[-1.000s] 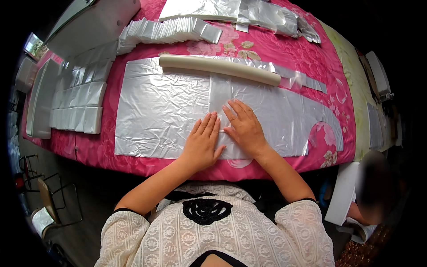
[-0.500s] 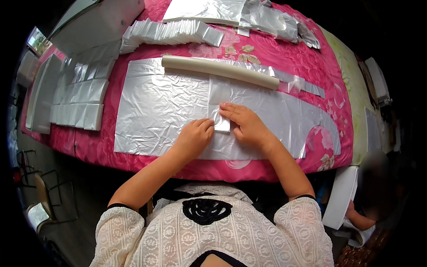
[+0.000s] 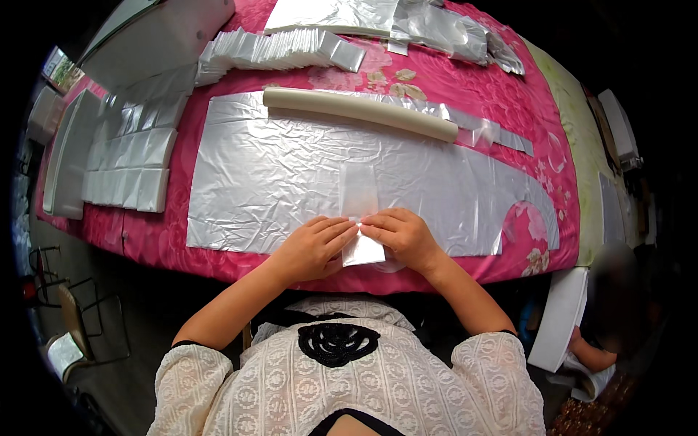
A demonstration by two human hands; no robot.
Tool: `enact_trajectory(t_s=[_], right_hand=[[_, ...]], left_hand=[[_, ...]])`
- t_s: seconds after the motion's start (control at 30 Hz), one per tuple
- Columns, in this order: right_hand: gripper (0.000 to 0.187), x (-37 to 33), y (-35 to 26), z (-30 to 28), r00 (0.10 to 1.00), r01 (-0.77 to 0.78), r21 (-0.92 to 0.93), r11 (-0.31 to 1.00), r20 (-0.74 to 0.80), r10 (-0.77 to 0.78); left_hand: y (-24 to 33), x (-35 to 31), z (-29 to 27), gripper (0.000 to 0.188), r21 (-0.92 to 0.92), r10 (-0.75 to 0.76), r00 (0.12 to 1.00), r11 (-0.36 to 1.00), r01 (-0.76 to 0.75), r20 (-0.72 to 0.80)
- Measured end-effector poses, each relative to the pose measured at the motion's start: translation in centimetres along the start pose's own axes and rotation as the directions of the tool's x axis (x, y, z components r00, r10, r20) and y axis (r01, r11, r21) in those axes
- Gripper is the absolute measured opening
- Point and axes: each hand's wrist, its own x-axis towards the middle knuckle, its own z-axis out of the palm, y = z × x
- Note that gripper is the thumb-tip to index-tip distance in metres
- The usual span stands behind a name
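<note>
A narrow strip of folded translucent plastic film (image 3: pixel 358 187) lies across the large flat plastic sheets (image 3: pixel 269 171), which shine silvery white and have a curved cut-out at the right end. My left hand (image 3: pixel 317 245) and my right hand (image 3: pixel 399 234) meet over the strip near the table's front edge. Fingertips of both hands are closed on the film along a fold. The strip's whiter near end (image 3: pixel 363 251) sticks out between the hands toward me. Beyond them, a long cream roll or tube (image 3: pixel 360 114) rests on the sheets.
Flat folded plastic packets (image 3: pixel 131 150) lie in rows at left, beside white boxes (image 3: pixel 70 156). More folded packets (image 3: pixel 280 49) lean in a row at the back, near loose plastic sheets (image 3: pixel 436 30). A pink flowered cloth (image 3: pixel 465 272) covers the table. At lower right, a person's arm (image 3: pixel 590 354) shows.
Both hands have come toward me and closer together, bringing the film's folded end to the table's front edge. The roll and the packets stay where they were.
</note>
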Motion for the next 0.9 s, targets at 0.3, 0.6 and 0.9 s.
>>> enact_trajectory(t_s=[0.3, 0.6, 0.9], right_hand=[[0.014, 1.3, 0.1, -0.9, 0.768, -0.639, 0.268, 0.721, 0.163, 0.619], [0.029, 5.1, 2.8, -1.4, 0.380, -0.925, 0.187, 0.332, 0.525, 0.762], [0.031, 6.0, 4.6, -1.2, 0.297, -0.953, 0.155, 0.262, 0.661, 0.689]], left_hand=[[0.2, 2.1, 0.1, 0.048, -0.371, -0.603, 0.798, 0.742, 0.558, -0.007], [-1.8, 4.4, -0.2, 0.068, -0.534, -0.809, 0.584, 0.467, 0.705, 0.064], [-0.8, 3.8, -0.2, 0.061, -0.223, -0.616, 0.777, 0.782, 0.582, -0.132]])
